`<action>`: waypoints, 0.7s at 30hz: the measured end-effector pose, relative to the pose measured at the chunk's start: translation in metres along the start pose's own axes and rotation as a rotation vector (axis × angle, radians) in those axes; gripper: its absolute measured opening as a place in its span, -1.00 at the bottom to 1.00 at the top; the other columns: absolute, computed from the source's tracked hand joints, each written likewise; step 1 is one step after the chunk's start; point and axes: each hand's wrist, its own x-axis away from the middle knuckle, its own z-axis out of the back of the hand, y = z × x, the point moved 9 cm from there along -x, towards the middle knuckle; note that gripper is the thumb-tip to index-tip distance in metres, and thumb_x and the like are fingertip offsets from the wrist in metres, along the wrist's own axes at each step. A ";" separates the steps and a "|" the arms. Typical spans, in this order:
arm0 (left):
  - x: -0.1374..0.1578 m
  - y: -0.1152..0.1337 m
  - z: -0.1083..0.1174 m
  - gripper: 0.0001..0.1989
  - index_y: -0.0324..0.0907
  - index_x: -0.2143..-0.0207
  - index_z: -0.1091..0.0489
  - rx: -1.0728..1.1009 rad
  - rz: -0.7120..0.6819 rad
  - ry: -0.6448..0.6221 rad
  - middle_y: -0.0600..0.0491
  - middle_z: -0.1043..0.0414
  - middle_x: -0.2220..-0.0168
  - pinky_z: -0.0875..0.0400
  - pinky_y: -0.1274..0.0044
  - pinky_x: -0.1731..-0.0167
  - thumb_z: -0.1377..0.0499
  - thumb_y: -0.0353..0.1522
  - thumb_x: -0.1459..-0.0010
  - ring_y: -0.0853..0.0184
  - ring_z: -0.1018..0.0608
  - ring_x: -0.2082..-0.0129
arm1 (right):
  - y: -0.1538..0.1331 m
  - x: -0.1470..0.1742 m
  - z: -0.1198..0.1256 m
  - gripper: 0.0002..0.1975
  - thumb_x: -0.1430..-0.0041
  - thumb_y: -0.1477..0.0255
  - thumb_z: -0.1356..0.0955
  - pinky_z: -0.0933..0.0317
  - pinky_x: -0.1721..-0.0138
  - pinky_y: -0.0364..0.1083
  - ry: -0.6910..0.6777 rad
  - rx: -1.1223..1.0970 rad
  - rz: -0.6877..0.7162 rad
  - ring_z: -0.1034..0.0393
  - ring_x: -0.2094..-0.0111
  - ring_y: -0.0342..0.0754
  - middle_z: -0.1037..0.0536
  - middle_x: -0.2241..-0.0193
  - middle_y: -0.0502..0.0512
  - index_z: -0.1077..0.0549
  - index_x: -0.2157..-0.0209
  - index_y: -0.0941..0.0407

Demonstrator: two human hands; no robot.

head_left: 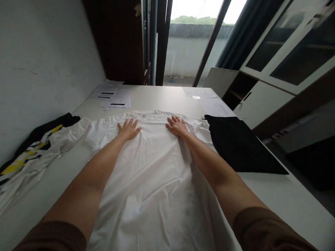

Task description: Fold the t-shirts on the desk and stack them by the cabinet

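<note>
A white T-shirt (158,171) lies spread on the white table, its collar at the far end and its body running towards me with several creases. My left hand (129,129) rests flat on the shirt's upper left, fingers spread, just below the collar. On the upper right, my right hand (177,126) presses flat too, with its fingers spread. Neither hand grasps the cloth. Part of each sleeve shows beyond my hands, and my forearms cover some of the shirt's sides.
A folded black cloth (238,144) lies on the table (275,202) at the right. Crumpled clothes (45,143) in white, black and yellow lie along the left wall. Paper sheets (115,98) are at the far left, more sheets (211,100) at the far right. Cabinets (267,101) stand beyond.
</note>
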 end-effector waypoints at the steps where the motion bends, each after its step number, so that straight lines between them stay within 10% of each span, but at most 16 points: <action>1: -0.004 0.002 0.001 -0.25 0.08 -0.48 0.18 0.003 -0.009 0.003 0.05 0.36 -0.51 0.28 -0.26 -0.23 0.31 0.11 -0.34 -0.08 0.22 -0.47 | 0.003 -0.003 -0.001 -0.32 -0.42 -0.04 -0.06 0.27 -0.37 0.31 0.007 0.001 -0.005 0.25 -0.45 0.20 0.04 -0.46 0.13 -0.07 -0.43 -0.05; 11: -0.019 0.014 0.018 -0.35 0.11 -0.46 0.11 0.009 -0.024 0.014 0.07 0.30 -0.51 0.26 -0.14 -0.28 0.24 0.01 -0.39 0.02 0.19 -0.48 | 0.024 -0.018 0.004 -0.35 -0.43 -0.01 -0.08 0.19 -0.36 0.25 0.026 0.009 -0.033 0.20 -0.44 0.16 0.01 -0.45 0.15 -0.10 -0.41 -0.04; 21: 0.074 0.100 0.048 -0.53 -0.12 -0.28 -0.28 -0.005 -0.251 0.112 -0.07 -0.15 -0.39 0.00 0.31 -0.35 0.03 -0.21 -0.40 0.22 -0.21 -0.36 | 0.057 0.016 0.062 -0.58 -0.45 0.29 -0.15 -0.12 -0.20 -0.02 0.191 -0.220 -0.065 -0.33 -0.14 0.06 -0.51 -0.13 0.14 -0.51 -0.10 0.07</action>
